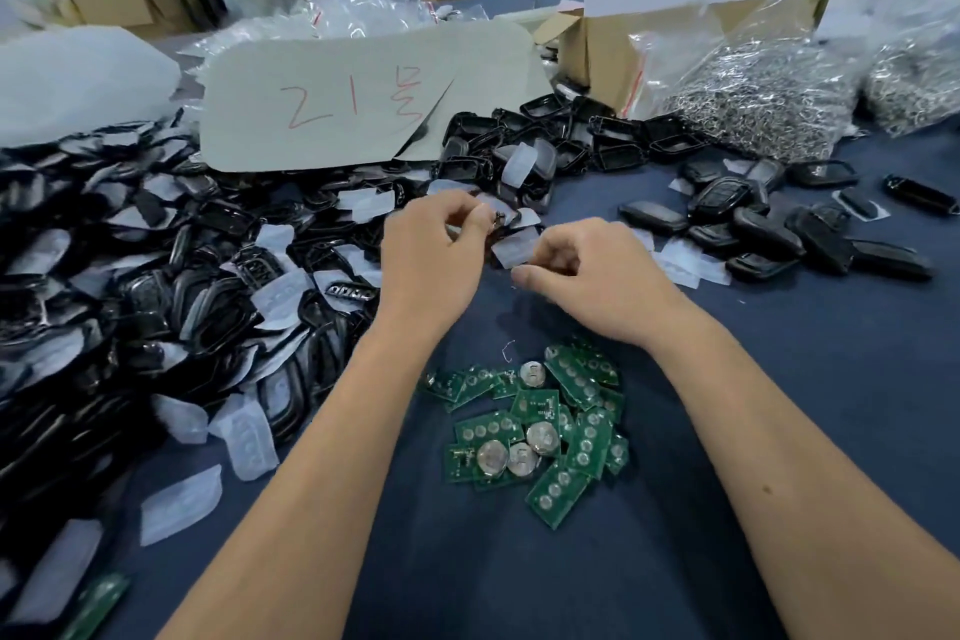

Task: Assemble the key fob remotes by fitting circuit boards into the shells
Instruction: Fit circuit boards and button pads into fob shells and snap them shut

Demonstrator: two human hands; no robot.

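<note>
My left hand [434, 250] and my right hand [587, 276] meet above the blue table, just in front of the shell heap. The left fingers pinch a small black shell piece [500, 218]. The right fingers are curled around a translucent white rubber button pad [511, 252]. A loose pile of green circuit boards [540, 426], several with round coin cells, lies on the cloth between my forearms. A big heap of black shells and white pads [156, 276] covers the left side. Closed black fobs [769, 229] lie at the right.
A grey card with red writing [353, 104] lies over the back of the heap. Behind the fobs stand a cardboard box [602, 52] and clear bags of metal rings [753, 104]. Loose white pads [244, 437] lie near my left forearm on the blue cloth [519, 561].
</note>
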